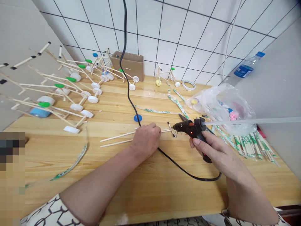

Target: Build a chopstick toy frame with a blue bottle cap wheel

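The left hand lies over two long wooden sticks near the middle of the surface, its fingers curled down onto them and pinning them flat. The right hand has its fingers wrapped around the grip of a black glue gun, whose nozzle sits just beside the sticks' right ends and a short cross stick. Bare wood lies open in front of both hands as far as the near edge, crossed only by the gun's black cord. The left side is crowded with stick models on white wheels, and the right edge with a plastic bag and wrapped chopsticks. A clear glue rod runs out of frame on the right. The left fingertips are hidden under the hand, the bag's contents are hard to make out, and the lower left corner is blurred.
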Tool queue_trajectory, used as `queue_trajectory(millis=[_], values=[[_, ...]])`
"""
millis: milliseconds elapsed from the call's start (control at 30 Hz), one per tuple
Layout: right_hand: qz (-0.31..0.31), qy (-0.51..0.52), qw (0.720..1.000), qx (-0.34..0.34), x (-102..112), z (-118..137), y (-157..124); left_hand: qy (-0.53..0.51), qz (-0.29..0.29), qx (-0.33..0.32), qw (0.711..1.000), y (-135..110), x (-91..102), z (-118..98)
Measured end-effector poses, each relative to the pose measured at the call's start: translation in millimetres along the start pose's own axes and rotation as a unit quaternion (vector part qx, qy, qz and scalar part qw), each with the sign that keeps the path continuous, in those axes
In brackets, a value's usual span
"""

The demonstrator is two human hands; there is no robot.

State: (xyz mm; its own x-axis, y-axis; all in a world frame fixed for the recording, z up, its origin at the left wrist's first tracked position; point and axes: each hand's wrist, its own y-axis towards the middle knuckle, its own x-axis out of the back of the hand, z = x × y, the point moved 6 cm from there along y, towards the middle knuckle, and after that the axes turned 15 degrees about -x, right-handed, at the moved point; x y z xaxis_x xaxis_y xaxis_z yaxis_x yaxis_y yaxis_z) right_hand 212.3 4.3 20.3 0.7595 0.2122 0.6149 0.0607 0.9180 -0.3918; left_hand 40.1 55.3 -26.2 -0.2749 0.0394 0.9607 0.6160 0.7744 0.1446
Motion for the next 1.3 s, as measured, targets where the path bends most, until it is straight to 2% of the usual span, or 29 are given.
queue_trajectory(millis=[567, 833, 1300], values=[[0.011, -0.007, 1.0, 0.001, -5, -3, 1, -0.015, -0.019, 0.005, 1.0, 0, 0.0, 2], [0.017, -0.028, 0.999, 0.04, -11, 7, 2, -0.025, -0.028, 0.008, 0.999, -1, -0.3, 4], [0.018, -0.04, 0.997, 0.067, -15, 13, 0, -0.025, -0.032, -0.001, 0.999, -1, -2.1, 5]])
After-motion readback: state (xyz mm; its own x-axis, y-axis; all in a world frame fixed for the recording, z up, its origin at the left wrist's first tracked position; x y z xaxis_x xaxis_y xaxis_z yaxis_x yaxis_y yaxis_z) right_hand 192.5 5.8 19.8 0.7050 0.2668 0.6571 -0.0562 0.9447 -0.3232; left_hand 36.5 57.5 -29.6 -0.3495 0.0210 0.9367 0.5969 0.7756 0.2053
